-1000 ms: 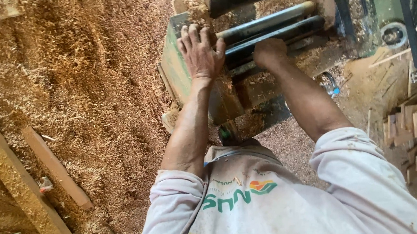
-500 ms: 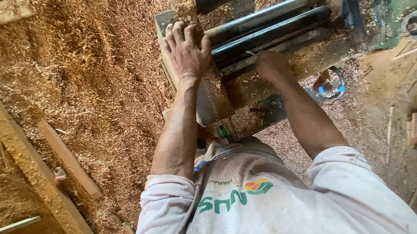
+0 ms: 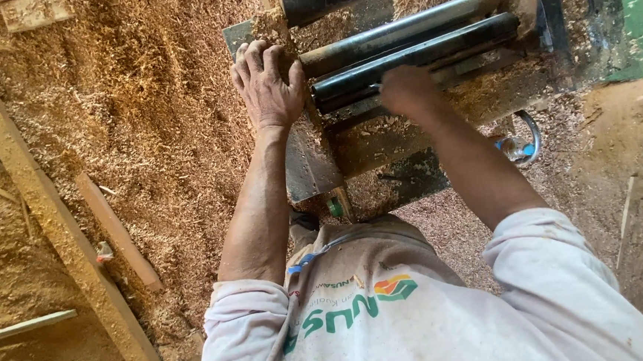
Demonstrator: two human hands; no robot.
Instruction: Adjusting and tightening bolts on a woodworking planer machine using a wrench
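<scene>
Left hand [image 3: 267,83] laid flat, fingers spread, on the planer's sawdust-caked edge [image 3: 282,27]; right hand [image 3: 405,90] blurred at the dark rollers [image 3: 418,52], grip indiscernible. Wood shavings [image 3: 145,102] and loose battens [image 3: 116,230] are heaped alongside.

rollers [image 3: 410,45]: dark metal, smooth, dull sheen | machine bed [image 3: 378,136]: worn metal, dusty | floor [image 3: 131,103]: rough sawdust, shavings | plank [image 3: 49,219]: raw wood

**Blurred hand, cropped machine**

The right hand [image 3: 404,90] is smeared by motion against the dark rollers [image 3: 410,49], so its grip and whatever it may hold cannot be made out. The woodworking machine [image 3: 437,121] runs off the top edge. The person's torso hides the machine's lower front.
</scene>
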